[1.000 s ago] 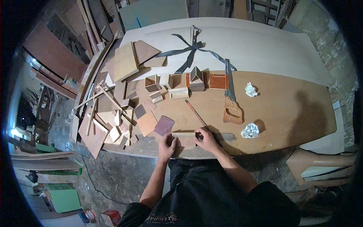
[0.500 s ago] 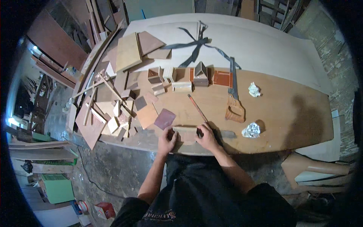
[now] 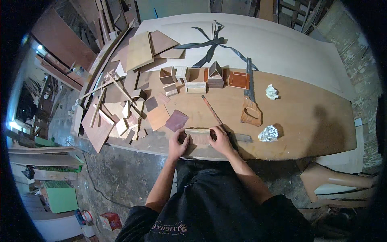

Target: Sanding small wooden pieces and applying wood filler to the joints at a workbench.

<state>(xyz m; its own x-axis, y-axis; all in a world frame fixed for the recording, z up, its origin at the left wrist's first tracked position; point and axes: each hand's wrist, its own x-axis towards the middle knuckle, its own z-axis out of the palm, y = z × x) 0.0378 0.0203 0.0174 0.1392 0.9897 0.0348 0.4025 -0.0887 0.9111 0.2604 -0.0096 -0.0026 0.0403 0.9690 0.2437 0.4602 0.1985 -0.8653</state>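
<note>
At the near edge of the table, a small box-like wooden piece [image 3: 199, 138] with a pale strip along its far edge lies between my hands. My left hand [image 3: 177, 145] grips its left end, fingers curled. My right hand [image 3: 220, 139] closes round its right end. Both hands partly hide those ends, and its underside cannot be seen. Left of it is a dark purple square sheet [image 3: 176, 120], perhaps sandpaper. Beyond my right hand, a slim reddish stick [image 3: 211, 109] slants away. Farther right rests a handsaw [image 3: 251, 109] with a wooden handle.
Small wooden boxes [image 3: 195, 87] and a dark roof-shaped piece [image 3: 215, 75] stand farther back. Wood offcuts [image 3: 121, 126] clutter the left. Two crumpled foil lumps, one nearer [image 3: 269, 134] and one farther [image 3: 272, 92], sit at right. Black strips [image 3: 211, 44] lie on the white panel [image 3: 278, 48].
The whole view has shifted slightly, so the tabletop sits a little higher in it. Both hands keep their grip on the wooden piece in about the same place.
</note>
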